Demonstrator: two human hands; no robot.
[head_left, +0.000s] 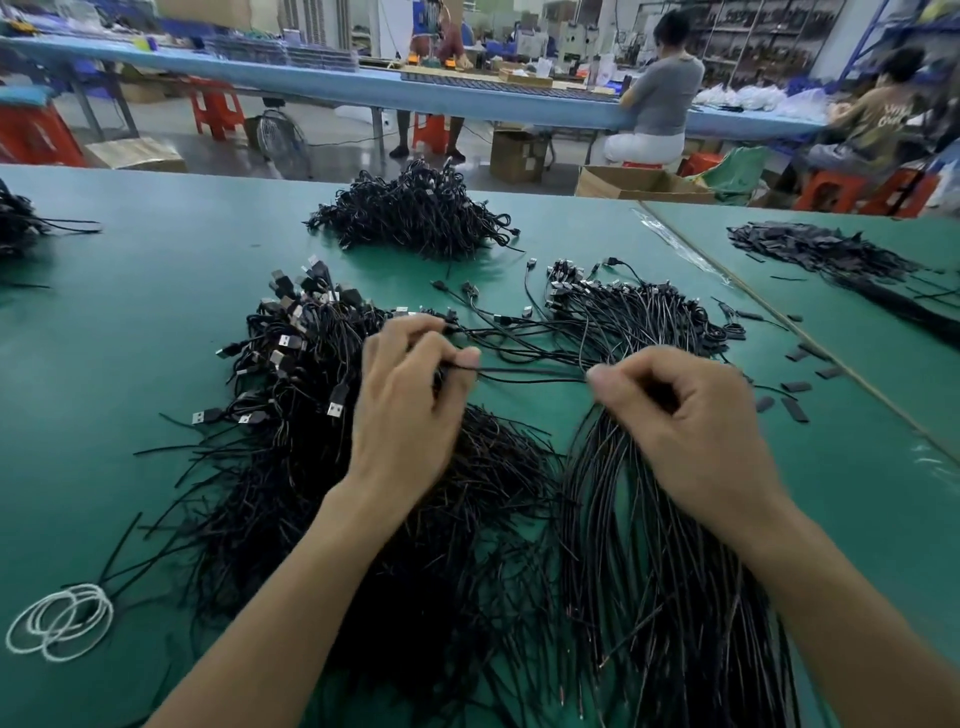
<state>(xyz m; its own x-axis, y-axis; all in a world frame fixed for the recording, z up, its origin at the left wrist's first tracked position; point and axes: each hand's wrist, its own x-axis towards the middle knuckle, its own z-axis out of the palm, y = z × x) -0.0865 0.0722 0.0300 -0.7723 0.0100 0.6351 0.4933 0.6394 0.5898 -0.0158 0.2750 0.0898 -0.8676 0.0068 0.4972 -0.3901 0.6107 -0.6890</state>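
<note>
Head view: the left hand (410, 400) and the right hand (696, 415) each pinch one thin black cable (535, 375), stretched between them. The aligned bundle (649, 551) seems finished, but I judge that the big tangled pile (291, 364) is still left.

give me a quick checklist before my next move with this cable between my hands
1. Left hand pinches the cable: ok.
2. Right hand pinches the same cable: ok.
3. Only one strand held: cannot tell, two thin lines seem to run between the hands.
4. Cable's ends free of the tangled plug pile: cannot tell, hidden behind the hands.
5. Straight bundle below the right hand lies tidy: ok.
</note>
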